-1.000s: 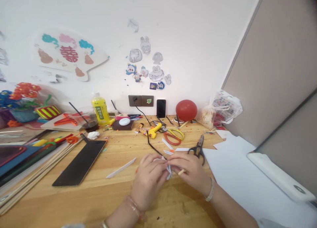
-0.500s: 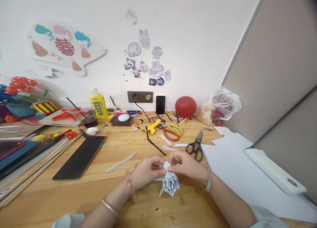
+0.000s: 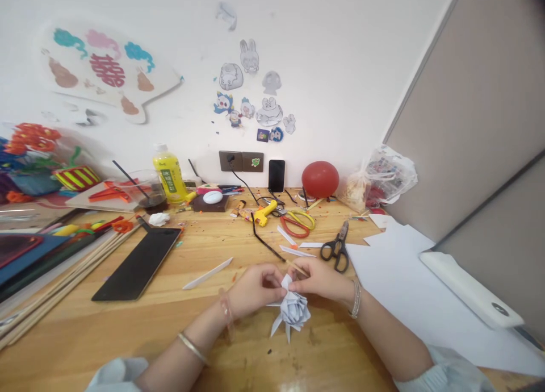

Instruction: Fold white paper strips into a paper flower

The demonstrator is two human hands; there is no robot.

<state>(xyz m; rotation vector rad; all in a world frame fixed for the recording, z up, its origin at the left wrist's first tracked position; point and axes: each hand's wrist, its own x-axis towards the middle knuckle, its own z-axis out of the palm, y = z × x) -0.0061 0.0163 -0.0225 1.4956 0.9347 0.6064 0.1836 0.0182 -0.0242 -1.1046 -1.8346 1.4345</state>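
Observation:
A white folded paper flower (image 3: 295,311) hangs between my hands, its layered petals facing me and pointed strips sticking out below. My left hand (image 3: 260,287) pinches the narrow paper end at its top left. From the other side, my right hand (image 3: 314,278) has its fingers closed on the same end. A thin wooden stick (image 3: 296,267) pokes out from my right fingers toward the upper left. Exactly where the stick meets the flower is hidden by the fingers. Black-handled scissors (image 3: 336,249) lie just beyond my right hand.
White paper strips (image 3: 208,273) lie on the wooden table. Farther back are a yellow glue gun (image 3: 265,213), red-and-yellow scissors (image 3: 298,224) and a red balloon (image 3: 320,179). At left lies a black tablet (image 3: 138,264); white paper sheets (image 3: 395,284) cover the right side.
The flower has turned slightly in my fingers, its lower strips now showing more. More of the wooden stick shows above my right hand. The view has shifted a little.

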